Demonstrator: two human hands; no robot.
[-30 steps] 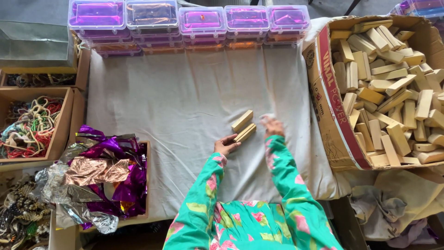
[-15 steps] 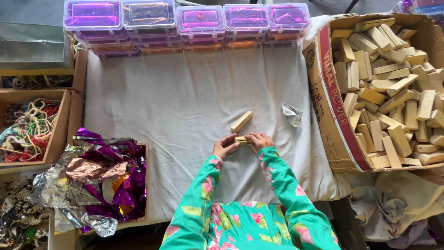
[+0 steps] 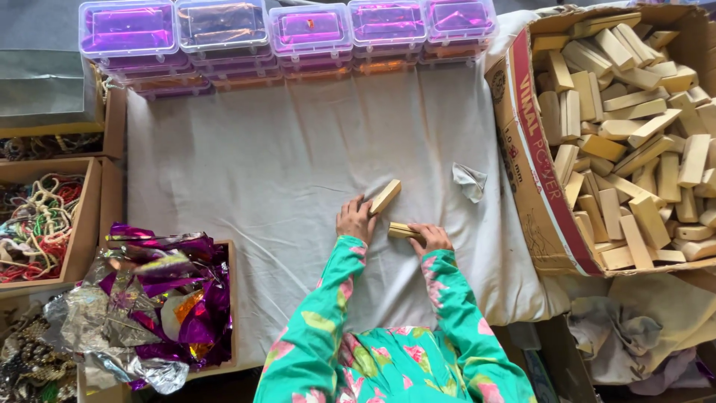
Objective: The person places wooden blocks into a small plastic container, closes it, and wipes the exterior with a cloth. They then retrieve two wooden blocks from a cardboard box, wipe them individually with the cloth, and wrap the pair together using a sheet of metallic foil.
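Sleeves: long, bright green, printed with pink flowers and yellow-green leaves, reaching to the wrists.
Left hand: bare, no glove, no ring visible.
Right hand: bare, no glove.
Garment front: same green floral cloth, below the sleeves.

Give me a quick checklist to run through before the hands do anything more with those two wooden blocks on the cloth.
1. Left hand on the angled block: ok, fingers touch its near end.
2. Right hand on the flat block: ok, it rests on the block's right end.
3. Firm grip on either block: cannot tell, fingers hide the contact.
4. Blocks apart: ok, a small gap shows between them.
5. White cloth bare around the blocks: ok, only a crumpled wrapper lies to the right.
6. Carton of blocks close by: ok, it stands open to the right.
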